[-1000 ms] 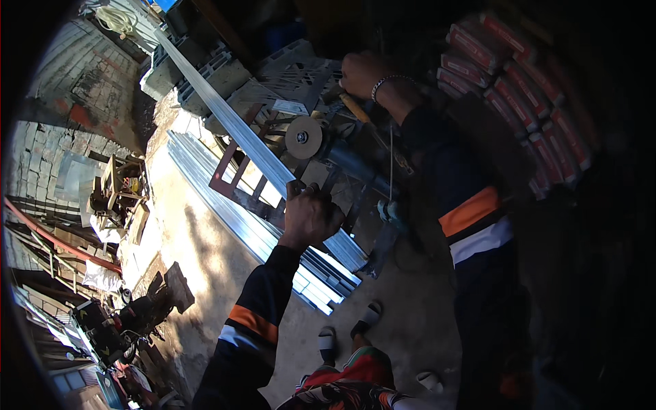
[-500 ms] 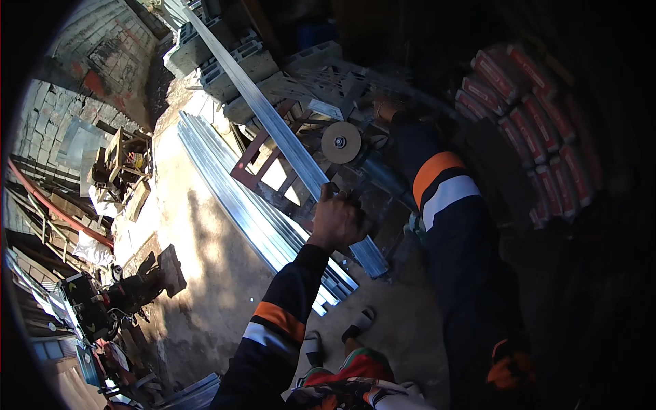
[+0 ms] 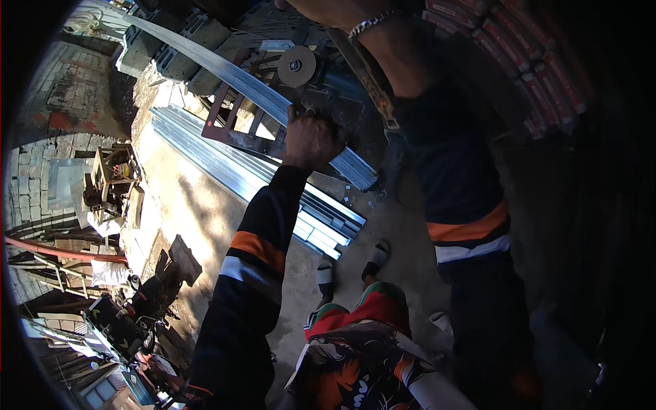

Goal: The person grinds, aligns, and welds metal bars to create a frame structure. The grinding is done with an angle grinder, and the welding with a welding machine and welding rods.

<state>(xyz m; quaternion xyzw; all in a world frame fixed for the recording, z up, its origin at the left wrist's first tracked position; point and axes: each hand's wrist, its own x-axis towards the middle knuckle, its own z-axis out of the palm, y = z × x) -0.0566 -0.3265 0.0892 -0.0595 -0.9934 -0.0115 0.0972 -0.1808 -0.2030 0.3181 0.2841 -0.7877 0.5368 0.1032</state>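
Observation:
A long bundle of silvery metal channels slants from the far left down toward the middle. My left hand is closed on it, a little above its near end. Just beyond that hand stands a round tan cutting disc with a nut at its centre, fixed to a dark power tool in shadow. My right hand reaches out at the top edge, where its fingers are cut off. A long, worn dark bar runs beneath my right wrist; whether I hold it cannot be told.
More metal channels lie on the ground to the left. A reddish metal frame and grey hollow blocks stand beyond. Stacked red-and-white bags are at right. A motorcycle and wooden stand are on the left.
My right hand has moved up and away, from beside the cutting tool to the top edge. The dark bar has come into plain view. My left hand stays on the channels; the view has shifted.

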